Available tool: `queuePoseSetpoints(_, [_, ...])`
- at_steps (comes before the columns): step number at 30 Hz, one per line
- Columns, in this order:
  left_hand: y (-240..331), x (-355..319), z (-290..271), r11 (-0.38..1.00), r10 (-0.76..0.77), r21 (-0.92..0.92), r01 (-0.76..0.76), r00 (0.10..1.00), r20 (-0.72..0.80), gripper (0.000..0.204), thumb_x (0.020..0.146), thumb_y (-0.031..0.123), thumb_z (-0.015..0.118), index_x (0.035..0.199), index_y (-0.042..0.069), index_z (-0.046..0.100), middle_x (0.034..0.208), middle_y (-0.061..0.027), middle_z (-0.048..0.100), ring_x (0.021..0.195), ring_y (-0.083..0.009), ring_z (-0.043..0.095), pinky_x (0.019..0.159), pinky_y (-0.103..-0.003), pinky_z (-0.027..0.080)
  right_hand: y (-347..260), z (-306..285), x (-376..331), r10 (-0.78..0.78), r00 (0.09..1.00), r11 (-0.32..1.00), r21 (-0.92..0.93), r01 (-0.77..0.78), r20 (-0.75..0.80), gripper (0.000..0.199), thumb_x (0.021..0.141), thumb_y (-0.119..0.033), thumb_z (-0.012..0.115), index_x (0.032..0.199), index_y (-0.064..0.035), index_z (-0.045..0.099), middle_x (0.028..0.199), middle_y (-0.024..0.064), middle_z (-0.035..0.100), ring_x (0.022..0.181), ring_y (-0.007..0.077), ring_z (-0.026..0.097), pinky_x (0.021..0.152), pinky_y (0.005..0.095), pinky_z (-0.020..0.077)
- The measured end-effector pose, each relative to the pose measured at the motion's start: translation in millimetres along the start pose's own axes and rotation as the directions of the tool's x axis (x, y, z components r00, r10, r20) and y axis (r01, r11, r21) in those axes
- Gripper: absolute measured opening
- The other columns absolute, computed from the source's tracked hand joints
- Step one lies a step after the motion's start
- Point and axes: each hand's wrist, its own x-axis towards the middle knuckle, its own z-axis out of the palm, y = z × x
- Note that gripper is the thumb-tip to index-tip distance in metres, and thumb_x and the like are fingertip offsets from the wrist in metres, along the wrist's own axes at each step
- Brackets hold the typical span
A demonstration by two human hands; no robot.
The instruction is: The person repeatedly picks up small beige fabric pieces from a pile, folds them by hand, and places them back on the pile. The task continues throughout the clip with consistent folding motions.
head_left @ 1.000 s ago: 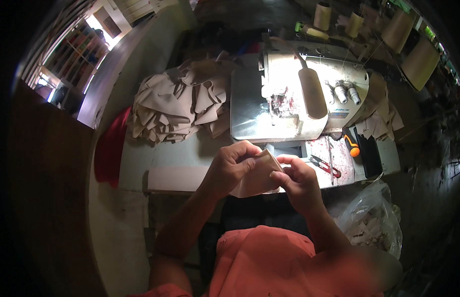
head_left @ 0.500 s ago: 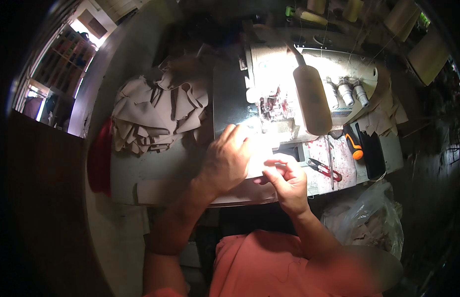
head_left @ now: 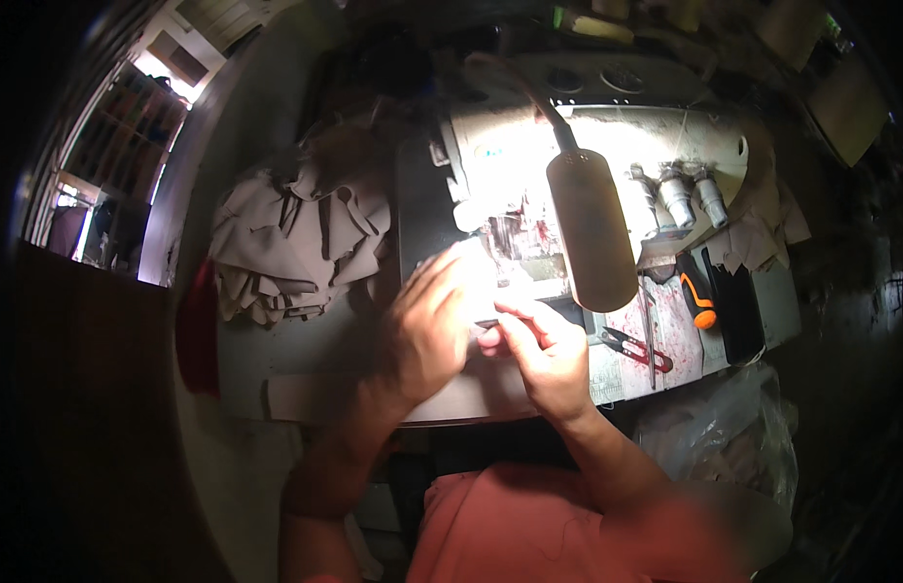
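My left hand lies flat on the bed of a pale sewing machine, fingers stretched toward the needle area, pressing down a small beige fabric piece that is mostly washed out by the lamp's glare. My right hand sits just to its right with thumb and fingers pinched on the piece's near edge. An oval lamp head on a bent arm hangs above the machine bed and hides part of it.
A heap of beige cut fabric pieces lies on the table to the left. Red-handled thread snips and an orange-handled tool lie right of the machine. A clear plastic bag hangs at the lower right.
Both hands have moved forward from in front of my chest onto the machine bed, carrying the fabric piece under the needle area. My head has leaned closer.
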Motion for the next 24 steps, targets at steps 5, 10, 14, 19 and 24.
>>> queuePoseSetpoints(5, [-22, 24, -7, 0.929, -0.365, 0.146, 0.339, 0.902, 0.231, 0.031, 0.072, 0.003, 0.047, 0.102, -0.001, 0.052, 0.095, -0.0232, 0.054, 0.092, -0.0314, 0.053, 0.081, -0.038, 0.042, -11, -6, -24, 0.012, 0.997, 0.999, -0.045, -0.008, 0.074, 0.018, 0.080, 0.001, 0.048, 0.096, 0.0056, 0.054, 0.078, 0.0122, 0.061, 0.073, 0.0152, 0.059, 0.065, 0.0241, 0.0478])
queuePoseSetpoints(10, [-105, 60, 18, 0.969, 0.054, 0.240, -0.060, 0.998, 0.031, 0.028, 0.072, 0.010, 0.053, 0.098, 0.001, 0.054, 0.091, -0.0162, 0.057, 0.087, -0.0272, 0.055, 0.080, -0.038, 0.042, -62, 59, -82, -0.401, 0.665, 0.898, 0.125, 0.422, 0.630, 0.033, 0.079, -0.010, 0.052, 0.109, 0.0012, 0.048, 0.095, 0.0124, 0.056, 0.090, 0.0215, 0.054, 0.078, 0.0301, 0.0436])
queuePoseSetpoints(14, [-139, 74, 34, 0.935, 0.272, 0.267, -0.235, 0.955, -0.115, 0.026, 0.068, 0.013, 0.059, 0.092, 0.003, 0.056, 0.091, -0.0130, 0.057, 0.088, -0.0295, 0.053, 0.084, -0.039, 0.039, -115, 130, -121, -0.655, 0.242, 0.656, 0.379, 0.653, 0.716, 0.025, 0.074, -0.028, 0.052, 0.086, -0.0067, 0.056, 0.096, 0.0118, 0.057, 0.093, 0.0244, 0.052, 0.076, 0.0362, 0.0415])
queuePoseSetpoints(19, [-115, 55, 5, 0.922, 0.309, 0.303, -0.240, 0.929, -0.206, 0.023, 0.069, 0.009, 0.059, 0.091, 0.006, 0.056, 0.089, -0.0120, 0.054, 0.081, -0.0290, 0.052, 0.076, -0.038, 0.041, -134, 167, -119, -0.593, 0.072, 0.444, 0.251, 0.860, 0.802, 0.030, 0.069, -0.038, 0.054, 0.074, -0.0100, 0.061, 0.089, 0.0081, 0.059, 0.091, 0.0297, 0.052, 0.073, 0.0415, 0.0409])
queuePoseSetpoints(24, [-34, 6, -30, 0.994, 0.083, 0.074, -0.075, 0.990, -0.114, 0.009, 0.073, 0.005, 0.054, 0.079, -0.001, 0.055, 0.070, -0.0139, 0.050, 0.063, -0.0288, 0.050, 0.055, -0.035, 0.040, -74, 140, -81, -0.531, 0.305, 0.418, -0.068, 0.906, 0.790, 0.020, 0.070, -0.022, 0.053, 0.080, -0.0054, 0.053, 0.087, 0.0098, 0.049, 0.089, 0.0235, 0.045, 0.075, 0.0340, 0.0367])
